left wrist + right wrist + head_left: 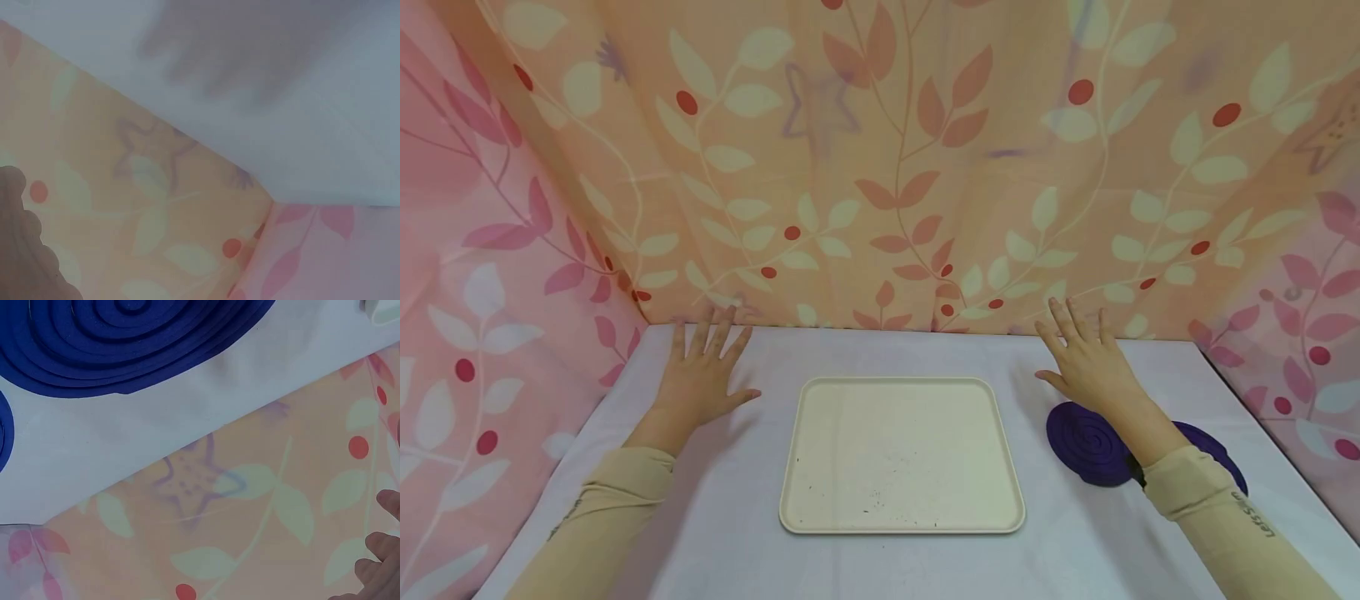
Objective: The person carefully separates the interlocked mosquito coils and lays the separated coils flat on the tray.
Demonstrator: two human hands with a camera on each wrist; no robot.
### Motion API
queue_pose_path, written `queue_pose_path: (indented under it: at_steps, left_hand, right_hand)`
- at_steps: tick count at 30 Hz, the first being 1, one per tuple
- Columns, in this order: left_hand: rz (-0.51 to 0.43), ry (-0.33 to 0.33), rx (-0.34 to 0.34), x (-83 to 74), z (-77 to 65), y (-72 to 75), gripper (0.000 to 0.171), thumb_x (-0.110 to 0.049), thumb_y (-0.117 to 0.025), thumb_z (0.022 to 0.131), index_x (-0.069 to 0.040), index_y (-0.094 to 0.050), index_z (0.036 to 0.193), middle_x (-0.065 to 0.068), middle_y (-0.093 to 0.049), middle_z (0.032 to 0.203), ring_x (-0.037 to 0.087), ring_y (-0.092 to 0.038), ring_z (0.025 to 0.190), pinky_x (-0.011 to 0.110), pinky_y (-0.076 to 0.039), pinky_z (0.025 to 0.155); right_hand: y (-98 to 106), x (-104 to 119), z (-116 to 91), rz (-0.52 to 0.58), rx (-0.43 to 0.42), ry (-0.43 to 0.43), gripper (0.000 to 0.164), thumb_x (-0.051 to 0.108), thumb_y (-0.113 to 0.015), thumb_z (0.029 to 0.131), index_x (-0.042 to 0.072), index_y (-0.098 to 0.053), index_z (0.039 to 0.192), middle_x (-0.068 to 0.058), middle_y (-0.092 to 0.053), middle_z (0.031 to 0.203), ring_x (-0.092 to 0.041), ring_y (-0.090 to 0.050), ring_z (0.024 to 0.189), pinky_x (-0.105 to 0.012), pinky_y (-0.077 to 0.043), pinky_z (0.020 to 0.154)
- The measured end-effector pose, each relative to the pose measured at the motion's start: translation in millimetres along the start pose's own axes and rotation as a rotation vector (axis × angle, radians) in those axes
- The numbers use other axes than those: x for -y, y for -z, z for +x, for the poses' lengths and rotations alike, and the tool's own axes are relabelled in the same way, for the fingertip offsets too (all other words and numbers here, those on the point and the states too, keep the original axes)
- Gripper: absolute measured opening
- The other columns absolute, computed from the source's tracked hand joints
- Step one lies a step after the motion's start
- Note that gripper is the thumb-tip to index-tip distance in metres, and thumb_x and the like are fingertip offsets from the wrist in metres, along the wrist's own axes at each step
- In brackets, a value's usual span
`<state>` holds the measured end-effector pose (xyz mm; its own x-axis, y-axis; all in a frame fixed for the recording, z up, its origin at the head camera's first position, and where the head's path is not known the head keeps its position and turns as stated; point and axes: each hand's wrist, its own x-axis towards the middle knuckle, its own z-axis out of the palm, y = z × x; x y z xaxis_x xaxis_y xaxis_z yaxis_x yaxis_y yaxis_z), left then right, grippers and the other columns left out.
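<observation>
Flanking the cream tray (898,458) from Both Sides

The cream tray lies flat near the middle of the bench (917,571). To its right lie the nearer mat (1086,442) and the farther mat (1216,446), both purple and spirally ridged; the right wrist view shows a strip of bench between them. The left hand (700,383) is poised to the left of the tray, the right hand (1090,367) to its right, just beyond the nearer mat. On both, the fingers are straight and fanned, gripping nothing; cast shadows suggest that they are raised above the bench.

Principal risks, as judged: lowering the right arm could drag its right sleeve (1247,533) across the mats and shift them. Because that arm hides part of both mats from the head view, a grasp could be misplaced. Low, flat edges may let the fingers slide over instead of under, and a one-sided push on the tray's rim would probably turn it.

Count: one tray; two mats; two hands; two sleeves, the other being the left sleeve (602,517); one bench; one orange rear curtain (880,167); two pink panels, namely the left panel (497,350) and the right panel (1300,317).
</observation>
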<state>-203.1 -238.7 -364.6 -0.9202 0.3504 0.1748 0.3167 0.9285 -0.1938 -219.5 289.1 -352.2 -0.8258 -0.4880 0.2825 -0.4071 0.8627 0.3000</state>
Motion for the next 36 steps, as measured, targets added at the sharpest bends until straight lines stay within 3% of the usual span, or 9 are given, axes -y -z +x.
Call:
queue_pose_path:
  at_steps: [7,11,14,19,24,28,31,33,36]
  left_hand:
    - [-0.021,-0.005,0.021,-13.8,1.0,5.2,0.090,-0.056,-0.060,0.083,-0.004,-0.027,0.148,0.021,-0.001,0.155,0.043,0.001,0.140,0.063,0.009,0.107]
    - [-0.066,0.004,0.023,-28.3,4.3,1.5,0.089,-0.053,-0.060,0.085,-0.006,-0.020,0.150,0.021,0.001,0.155,0.044,0.003,0.139,0.065,0.004,0.107]
    - [-0.102,-0.004,-0.014,-44.1,6.7,-2.6,0.089,-0.049,-0.062,0.086,-0.006,-0.016,0.150,0.020,0.005,0.155,0.044,0.003,0.139,0.066,0.001,0.107]
    - [-0.187,-0.050,-0.113,-80.1,6.2,1.4,0.087,-0.042,-0.064,0.087,-0.004,-0.018,0.150,0.021,0.003,0.155,0.044,-0.003,0.140,0.066,-0.009,0.107]
    - [-0.336,-0.112,-0.198,-124.5,3.8,6.6,0.074,-0.034,-0.067,0.087,0.002,-0.034,0.143,0.024,-0.025,0.150,0.043,-0.025,0.135,0.062,-0.025,0.105]
    - [-0.462,-0.147,-0.199,-160.4,2.0,7.4,0.057,-0.024,-0.069,0.087,0.003,-0.049,0.132,0.022,-0.043,0.140,0.039,-0.041,0.127,0.055,-0.037,0.101]
    - [-0.606,-0.140,-0.170,-185.7,1.0,7.8,0.047,-0.019,-0.069,0.086,0.000,-0.055,0.126,0.017,-0.052,0.133,0.033,-0.050,0.121,0.047,-0.045,0.096]
    - [-0.695,-0.130,-0.163,-201.3,1.1,7.9,0.040,-0.017,-0.070,0.086,-0.002,-0.058,0.122,0.014,-0.056,0.126,0.030,-0.054,0.115,0.041,-0.048,0.092]
    - [-0.792,-0.124,-0.164,-224.6,1.6,7.0,0.031,-0.015,-0.070,0.086,-0.003,-0.063,0.114,0.009,-0.061,0.114,0.025,-0.058,0.106,0.036,-0.051,0.087]
  right_hand:
    - [-3.4,1.9,-4.6,0.056,0.046,-0.030,0.074,0.038,-0.071,0.081,-0.002,-0.042,0.137,-0.031,-0.021,0.148,-0.046,-0.016,0.136,-0.070,-0.011,0.104]
    - [-6.3,5.9,-9.1,0.187,0.092,-0.079,0.070,0.034,-0.067,0.087,-0.003,-0.038,0.138,-0.035,-0.022,0.145,-0.052,-0.023,0.131,-0.070,-0.019,0.102]
    - [-7.3,10.6,-13.9,0.287,0.059,-0.117,0.066,0.029,-0.067,0.087,-0.004,-0.038,0.138,-0.037,-0.025,0.143,-0.054,-0.031,0.125,-0.068,-0.027,0.099]
    - [-8.1,14.1,-23.9,0.440,-0.015,-0.205,0.062,0.026,-0.066,0.089,-0.007,-0.041,0.135,-0.036,-0.031,0.140,-0.054,-0.034,0.123,-0.066,-0.033,0.096]
    - [-11.3,15.2,-37.6,0.566,-0.126,-0.317,0.051,0.022,-0.063,0.091,-0.010,-0.048,0.128,-0.033,-0.042,0.133,-0.051,-0.038,0.120,-0.065,-0.034,0.094]
    - [-14.4,17.1,-48.6,0.664,-0.250,-0.409,0.039,0.013,-0.063,0.090,-0.009,-0.055,0.120,-0.030,-0.053,0.120,-0.046,-0.050,0.108,-0.060,-0.042,0.088]
    - [-16.5,17.1,-55.9,0.719,-0.287,-0.490,0.034,0.011,-0.063,0.090,-0.008,-0.058,0.117,-0.028,-0.058,0.112,-0.043,-0.056,0.101,-0.056,-0.048,0.083]
    - [-17.5,16.0,-60.4,0.751,-0.290,-0.537,0.032,0.011,-0.063,0.090,-0.008,-0.060,0.115,-0.026,-0.060,0.110,-0.040,-0.058,0.099,-0.050,-0.050,0.083]
    - [-17.8,13.9,-69.1,0.789,-0.263,-0.597,0.032,0.015,-0.063,0.091,-0.006,-0.062,0.114,-0.024,-0.063,0.108,-0.022,-0.063,0.093,-0.025,-0.053,0.078]
